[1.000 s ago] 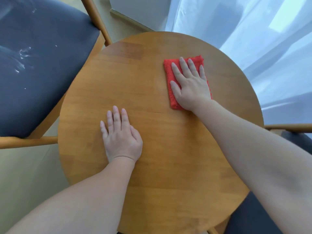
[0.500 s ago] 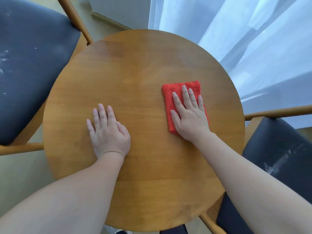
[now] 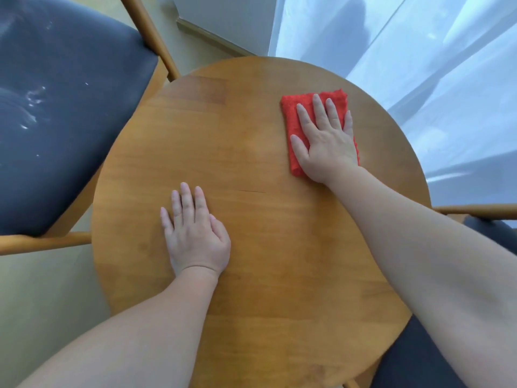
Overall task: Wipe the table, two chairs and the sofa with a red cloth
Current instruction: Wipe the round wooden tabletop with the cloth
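Head view: the red cloth point(image 3: 291, 127) lies flat on the round wooden table point(image 3: 251, 303), at its far right part, under the right hand point(image 3: 326, 141). That hand presses it palm-down, fingers straight and slightly spread. The left hand point(image 3: 195, 236) rests flat on bare wood, well apart from the cloth (fingers straight, holding nothing). The folded cloth's long axis runs away from the person.

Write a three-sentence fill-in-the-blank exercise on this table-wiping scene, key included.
The folded cloth under the right hand is ____ in colour.
The left hand rests flat on the round wooden table, holding ____.
White smears mark the dark grey chair seat on the person's ____ side.
Missing words: red; nothing; left.
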Available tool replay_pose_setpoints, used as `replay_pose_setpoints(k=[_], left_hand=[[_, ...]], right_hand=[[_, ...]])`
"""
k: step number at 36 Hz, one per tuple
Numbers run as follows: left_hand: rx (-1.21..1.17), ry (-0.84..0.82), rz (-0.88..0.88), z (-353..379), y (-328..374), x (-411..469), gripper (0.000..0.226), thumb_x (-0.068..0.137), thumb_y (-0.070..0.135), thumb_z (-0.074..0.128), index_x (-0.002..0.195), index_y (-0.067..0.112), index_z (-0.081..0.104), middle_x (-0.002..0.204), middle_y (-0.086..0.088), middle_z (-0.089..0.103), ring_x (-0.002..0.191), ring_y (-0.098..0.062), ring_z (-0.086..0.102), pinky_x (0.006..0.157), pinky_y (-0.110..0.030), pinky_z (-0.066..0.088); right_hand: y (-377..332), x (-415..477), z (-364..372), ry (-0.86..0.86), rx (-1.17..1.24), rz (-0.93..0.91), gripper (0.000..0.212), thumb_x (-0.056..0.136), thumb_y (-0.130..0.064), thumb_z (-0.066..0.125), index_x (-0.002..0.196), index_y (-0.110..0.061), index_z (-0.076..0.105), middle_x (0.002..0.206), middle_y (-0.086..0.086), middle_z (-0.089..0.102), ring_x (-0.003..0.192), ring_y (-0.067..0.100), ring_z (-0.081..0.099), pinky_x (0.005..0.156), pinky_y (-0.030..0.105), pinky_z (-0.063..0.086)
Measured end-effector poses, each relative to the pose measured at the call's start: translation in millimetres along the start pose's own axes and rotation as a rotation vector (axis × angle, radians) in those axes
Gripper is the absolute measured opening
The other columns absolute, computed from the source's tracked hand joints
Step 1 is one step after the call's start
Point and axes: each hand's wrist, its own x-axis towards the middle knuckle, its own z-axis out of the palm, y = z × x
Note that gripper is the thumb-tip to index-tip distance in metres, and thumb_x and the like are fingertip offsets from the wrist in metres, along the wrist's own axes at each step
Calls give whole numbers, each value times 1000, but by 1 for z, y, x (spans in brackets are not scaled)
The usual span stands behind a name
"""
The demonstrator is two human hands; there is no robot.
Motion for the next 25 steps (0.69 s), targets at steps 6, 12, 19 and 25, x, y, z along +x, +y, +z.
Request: replay_pose_setpoints(k=[6, 12, 19, 25], left_hand=[[-5, 5, 0, 1, -1, -1, 62, 91, 28, 20, 150, 9, 23, 159, -8, 12, 147, -23, 7, 118, -42, -2], [3, 11, 0, 1, -1, 0, 62, 91, 29, 21, 149, 9, 24, 159, -8, 14, 147, -23, 8, 118, -42, -1], [4, 19, 2, 1, 0, -1, 63, 90, 29, 19, 149, 9, 23, 159, -8, 13, 147, -22, 7, 118, -40, -4], [-13, 29, -9, 2, 1, -1, 63, 89, 29, 21, 149, 9, 25, 159, -8, 13, 147, -22, 7, 119, -40, -3]], right_hand=[[-2, 49, -11, 23, 11, 20, 65, 94, -57, 15, 154, -32, 7, 163, 2, -3, 149, 26, -5, 118, 52, -6], [2, 75, -19, 38, 11, 15, 66, 94, -57, 15, 154, -32, 7, 163, 2, -1, 149, 26, -4, 119, 51, -4], [12, 66, -18, 34, 25, 24, 65, 95, -58, 13, 154, -33, 4, 163, 0, -4, 149, 24, -5, 120, 48, -3], [31, 33, -12, 23, 20, 58, 65, 95, -57, 14, 154, -32, 4, 163, 0, -4, 149, 23, -5, 120, 48, -3]])
